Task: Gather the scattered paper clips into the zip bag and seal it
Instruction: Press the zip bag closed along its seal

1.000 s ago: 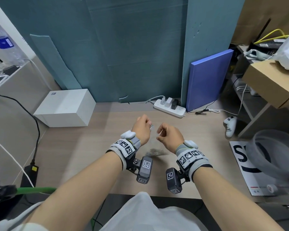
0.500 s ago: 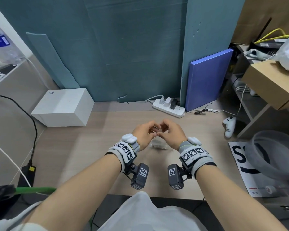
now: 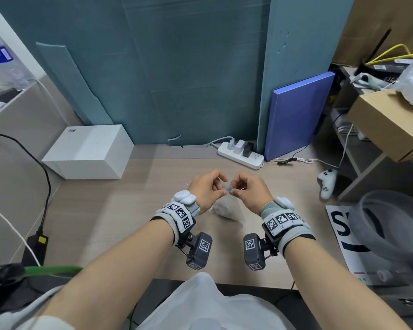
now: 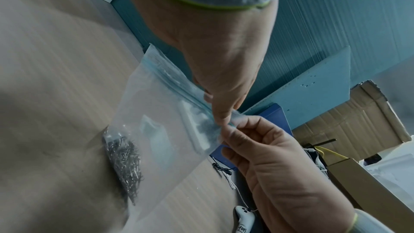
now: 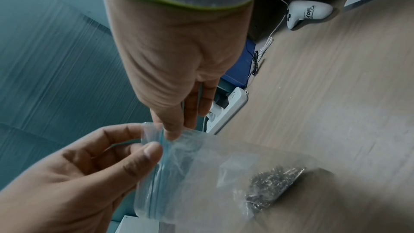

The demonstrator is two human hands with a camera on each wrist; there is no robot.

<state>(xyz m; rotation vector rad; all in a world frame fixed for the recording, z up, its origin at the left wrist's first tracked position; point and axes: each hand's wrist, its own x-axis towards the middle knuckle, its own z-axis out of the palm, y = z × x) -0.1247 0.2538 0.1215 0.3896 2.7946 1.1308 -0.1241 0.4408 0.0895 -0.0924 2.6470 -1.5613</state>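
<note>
A clear zip bag (image 3: pixel 225 209) with a blue zip strip (image 4: pixel 177 84) hangs over the wooden desk (image 3: pixel 134 210), its bottom resting on the surface. A heap of metal paper clips (image 4: pixel 125 162) (image 5: pixel 274 184) lies in its bottom corner. My left hand (image 3: pixel 223 191) and right hand (image 3: pixel 233 191) meet at the bag's top edge. Each pinches the zip strip between thumb and forefinger, tips almost touching. In the left wrist view my left hand (image 4: pixel 220 119) is above my right hand (image 4: pixel 228 128). In the right wrist view my right hand (image 5: pixel 172 135) is above my left hand (image 5: pixel 152 148).
A white box (image 3: pixel 88 152) stands at the back left, with a power strip (image 3: pixel 241 154) and a blue board (image 3: pixel 298 117) at the back. A white game controller (image 3: pixel 327 183) lies to the right, near a printed sheet (image 3: pixel 343 236) and a grey ring (image 3: pixel 391 225). Cables (image 3: pixel 41 186) run down the left.
My hands were apart at the bag's top corners. They have come together at the middle of the top edge and now pinch the zip strip side by side.
</note>
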